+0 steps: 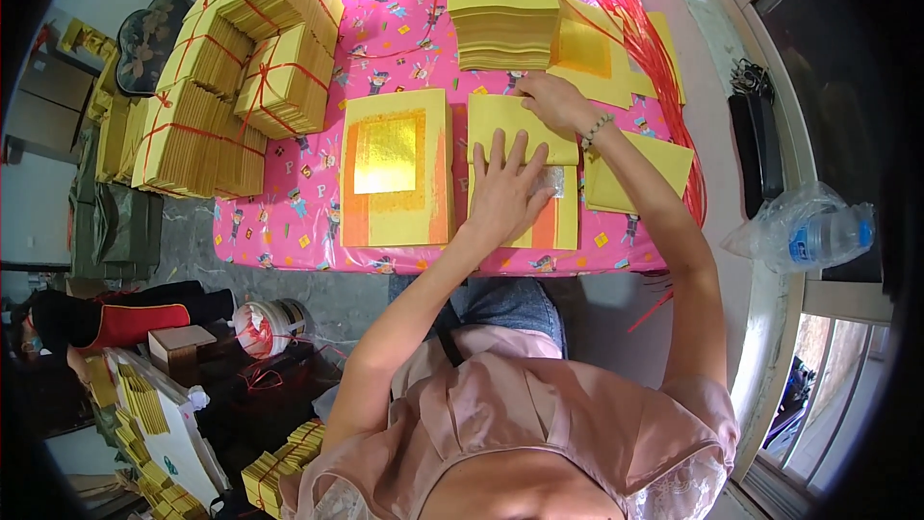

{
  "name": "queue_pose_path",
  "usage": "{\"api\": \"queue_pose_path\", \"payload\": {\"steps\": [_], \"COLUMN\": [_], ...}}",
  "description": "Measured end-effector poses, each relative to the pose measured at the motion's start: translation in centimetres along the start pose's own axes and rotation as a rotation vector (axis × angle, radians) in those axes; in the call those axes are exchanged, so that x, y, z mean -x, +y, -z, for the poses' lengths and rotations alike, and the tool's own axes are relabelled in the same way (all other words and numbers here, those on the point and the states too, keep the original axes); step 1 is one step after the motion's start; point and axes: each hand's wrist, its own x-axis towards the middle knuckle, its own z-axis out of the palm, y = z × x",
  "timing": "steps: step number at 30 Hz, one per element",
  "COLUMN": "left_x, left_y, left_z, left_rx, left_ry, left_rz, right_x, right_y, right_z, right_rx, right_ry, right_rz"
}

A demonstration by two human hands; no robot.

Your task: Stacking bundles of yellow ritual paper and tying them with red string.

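Observation:
A yellow joss paper sheet (500, 120) lies in front of me, its far part folded over toward me. Under the flap show a silver foil patch (552, 179) and an orange band (545, 223). My left hand (510, 183) is laid on the sheet with its fingers spread, across the flap's edge. Up at the far edge, my right hand (556, 102) has its fingers bent and pressed on the fold; their tips are partly hidden. A stack of joss paper (398, 220) with a gold foil square on orange lies just left of the sheet.
A tall yellow paper stack (505, 34) stands beyond my hands. Bundles tied with red string (207, 125) fill the table's left. Loose yellow sheets (640, 173) and red strings (664, 67) lie at right. A bagged bottle (808, 236) stands by the window. Another person (115, 318) is at lower left.

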Motion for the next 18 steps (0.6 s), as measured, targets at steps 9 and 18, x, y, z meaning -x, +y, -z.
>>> {"api": "queue_pose_path", "payload": {"steps": [9,18], "left_x": [0.3,0.4], "left_y": [-0.3,-0.6], "left_z": [-0.6,-0.7], "left_rx": [-0.013,0.036], "left_ry": [0.004,-0.04], "left_rz": [0.008,0.021], "right_x": [6.1,7.4], "right_y": [-4.8,-3.3], "right_z": [3.8,0.3], "right_rx": [0.289,0.277], "right_ry": [-0.131,-0.27], "right_rz": [-0.042,-0.033]}}
